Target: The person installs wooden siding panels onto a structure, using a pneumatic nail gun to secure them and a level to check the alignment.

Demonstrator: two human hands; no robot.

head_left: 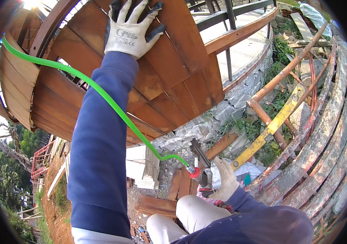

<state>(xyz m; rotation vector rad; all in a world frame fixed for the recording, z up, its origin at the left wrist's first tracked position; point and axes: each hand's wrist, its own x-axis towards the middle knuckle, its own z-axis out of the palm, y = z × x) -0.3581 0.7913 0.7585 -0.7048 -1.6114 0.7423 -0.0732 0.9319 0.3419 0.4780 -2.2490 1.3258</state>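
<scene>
Of 2 gloved hands, the left hand [133, 32] lies spread on the planks [173, 69], upper centre, gripping nothing. The right hand [225, 181] appears closed about the nail gun [198, 174], lower centre; fingers partly hidden. Step, as judged: bracing planks. Next move calls for raising the nail gun, hose [112, 103] clear.

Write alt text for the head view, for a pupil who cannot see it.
A person's gloved left hand rests spread on curved brown wooden boards, while the gloved right hand, lower down, holds an air tool joined to a green hose. Wood pieces lie near the person's knees; to the right are a yellow level and curved, paint-stained bars.
</scene>
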